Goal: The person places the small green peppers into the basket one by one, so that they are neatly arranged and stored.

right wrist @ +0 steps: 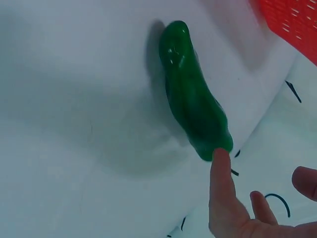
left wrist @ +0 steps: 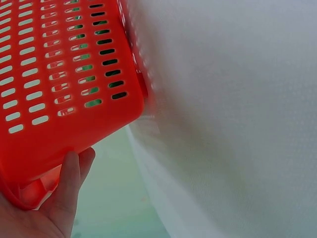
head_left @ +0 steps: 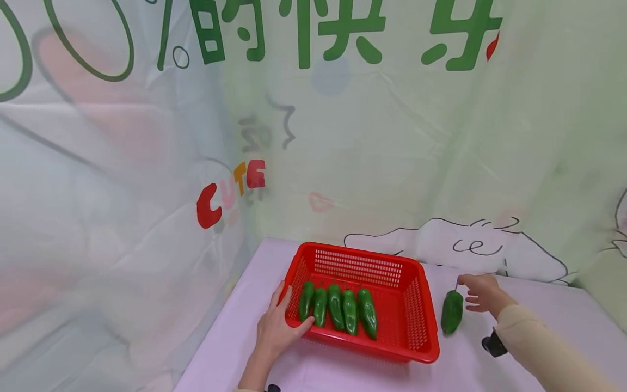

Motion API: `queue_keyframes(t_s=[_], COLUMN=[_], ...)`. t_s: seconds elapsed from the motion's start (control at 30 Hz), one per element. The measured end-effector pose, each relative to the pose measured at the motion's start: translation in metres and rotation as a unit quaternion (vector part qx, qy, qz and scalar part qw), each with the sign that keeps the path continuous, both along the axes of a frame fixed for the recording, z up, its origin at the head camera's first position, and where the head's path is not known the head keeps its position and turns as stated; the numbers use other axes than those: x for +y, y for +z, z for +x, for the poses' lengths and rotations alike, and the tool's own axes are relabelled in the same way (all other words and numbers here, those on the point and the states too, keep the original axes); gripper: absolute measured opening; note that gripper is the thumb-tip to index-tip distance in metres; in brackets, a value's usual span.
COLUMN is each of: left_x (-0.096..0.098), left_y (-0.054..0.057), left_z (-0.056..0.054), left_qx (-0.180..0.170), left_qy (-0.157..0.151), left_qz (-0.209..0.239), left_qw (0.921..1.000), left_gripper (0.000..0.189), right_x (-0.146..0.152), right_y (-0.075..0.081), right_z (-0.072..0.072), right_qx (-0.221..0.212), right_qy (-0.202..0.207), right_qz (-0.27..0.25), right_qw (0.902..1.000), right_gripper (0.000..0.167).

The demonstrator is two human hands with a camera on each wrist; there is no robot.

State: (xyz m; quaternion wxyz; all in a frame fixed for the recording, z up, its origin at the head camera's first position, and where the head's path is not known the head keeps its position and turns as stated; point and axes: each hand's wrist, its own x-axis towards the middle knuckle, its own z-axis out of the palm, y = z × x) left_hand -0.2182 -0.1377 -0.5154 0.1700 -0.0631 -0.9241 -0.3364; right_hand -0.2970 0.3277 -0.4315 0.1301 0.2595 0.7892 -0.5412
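A red plastic basket (head_left: 382, 348) stands on the table with several green peppers (head_left: 335, 307) lying side by side in its left half. My left hand (head_left: 279, 326) grips its near left corner, thumb over the front rim and fingers along the left side. In the left wrist view, fingers press the slotted basket wall (left wrist: 59, 134). To the right of the basket lies one more green pepper (head_left: 452, 313), its stem pointing away from me. At that stem end is my right hand (head_left: 485, 294). The right wrist view shows one fingertip (right wrist: 221, 161) at the pepper's end, with the thumb apart.
A pale cloth covers the table (head_left: 529, 321). Printed hanging sheets close off the back and the left side, the left sheet (head_left: 122, 245) standing near the table's edge. A dark device (head_left: 495, 344) is on my right wrist.
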Motion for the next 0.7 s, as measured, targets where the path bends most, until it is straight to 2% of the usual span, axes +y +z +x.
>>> queue_keyframes(t_s=[0.17, 0.33, 0.7], left_x=[0.000, 0.001, 0.000], left_y=[0.000, -0.002, -0.002], left_z=[-0.001, -0.001, -0.001], left_qx=[-0.006, -0.015, 0.001], left_qy=[0.001, 0.009, 0.005], left_qz=[-0.009, -0.004, -0.016], left_qw=[0.9999, 0.9998, 0.9999], left_gripper=[0.091, 0.091, 0.089], right_x=[-0.007, -0.010, -0.006], right_y=[-0.014, -0.023, -0.054], right_z=[0.002, 0.001, -0.002], right_qx=[0.005, 0.000, 0.001], right_qy=[-0.012, -0.003, 0.016], right_qz=[0.028, 0.040, 0.050], right_qw=[0.9995, 0.9992, 0.9986], right_gripper=[0.072, 0.070, 0.068])
